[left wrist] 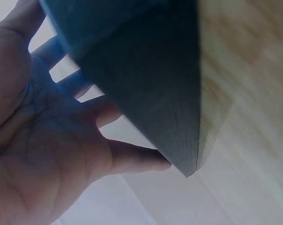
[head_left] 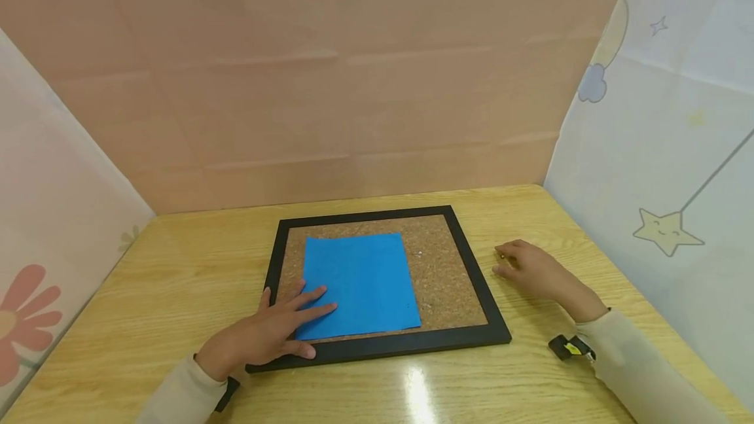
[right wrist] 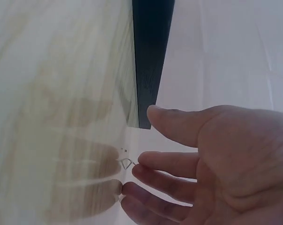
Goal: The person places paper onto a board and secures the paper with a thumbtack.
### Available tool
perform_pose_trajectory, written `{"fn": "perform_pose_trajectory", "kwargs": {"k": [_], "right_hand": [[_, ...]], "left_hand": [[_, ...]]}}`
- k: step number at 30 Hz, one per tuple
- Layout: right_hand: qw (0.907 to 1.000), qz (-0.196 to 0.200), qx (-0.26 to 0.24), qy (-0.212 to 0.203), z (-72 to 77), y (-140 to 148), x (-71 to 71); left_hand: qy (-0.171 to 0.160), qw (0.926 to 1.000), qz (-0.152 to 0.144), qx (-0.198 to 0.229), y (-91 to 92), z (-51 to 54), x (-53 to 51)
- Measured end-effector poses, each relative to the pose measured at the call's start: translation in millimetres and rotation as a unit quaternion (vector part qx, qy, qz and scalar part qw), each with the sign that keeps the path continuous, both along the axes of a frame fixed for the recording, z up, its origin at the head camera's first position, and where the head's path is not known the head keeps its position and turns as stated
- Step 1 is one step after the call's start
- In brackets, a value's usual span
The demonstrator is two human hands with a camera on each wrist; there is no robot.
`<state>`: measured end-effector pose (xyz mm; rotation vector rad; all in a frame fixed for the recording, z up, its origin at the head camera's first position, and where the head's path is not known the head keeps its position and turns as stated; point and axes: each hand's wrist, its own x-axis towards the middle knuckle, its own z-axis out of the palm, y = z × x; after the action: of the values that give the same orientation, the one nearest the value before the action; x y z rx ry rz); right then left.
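Note:
A bright blue square sheet [head_left: 359, 280], paper or cloth, lies flat on a black-framed cork board [head_left: 450, 273]. My left hand [head_left: 273, 329] has its fingers spread over the sheet's lower left corner, with its thumb on the front of the frame. In the left wrist view, the palm of the left hand [left wrist: 52, 126] is beside the dark frame edge [left wrist: 150, 75]. To the right of the board, my right hand [head_left: 533, 273] is low over the table. Its fingertips are at a tiny wire-like thing [right wrist: 126, 163], too small to name; the thumb [right wrist: 179, 124] stands apart from it.
The board rests on a light wooden table [head_left: 177, 267]. Small pale specks [head_left: 419, 254] show on the cork. A peach-coloured sheet [head_left: 353, 84] hangs behind, and patterned white sheets [head_left: 665, 149] border the sides. A dark wrist device [head_left: 570, 347] is at the right sleeve.

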<state>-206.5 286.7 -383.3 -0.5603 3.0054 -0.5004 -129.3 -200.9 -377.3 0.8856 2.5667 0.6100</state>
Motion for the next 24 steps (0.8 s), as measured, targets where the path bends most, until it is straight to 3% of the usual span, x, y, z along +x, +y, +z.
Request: {"fn": "perform_pose_trajectory", "kwargs": {"k": [12, 24], "right_hand": [[0.9983, 0.051, 0.01, 0.027, -1.2, -4.3, 1.7], [0.9996, 0.008, -0.022, 0.018, 5.2, -6.1, 4.7]], "left_hand": [[0.0, 1.0, 0.002, 0.0, -0.3, 2.4, -0.1], [-0.015, 0.9998, 0.012, -0.002, -2.1, 0.6, -2.2]]}}
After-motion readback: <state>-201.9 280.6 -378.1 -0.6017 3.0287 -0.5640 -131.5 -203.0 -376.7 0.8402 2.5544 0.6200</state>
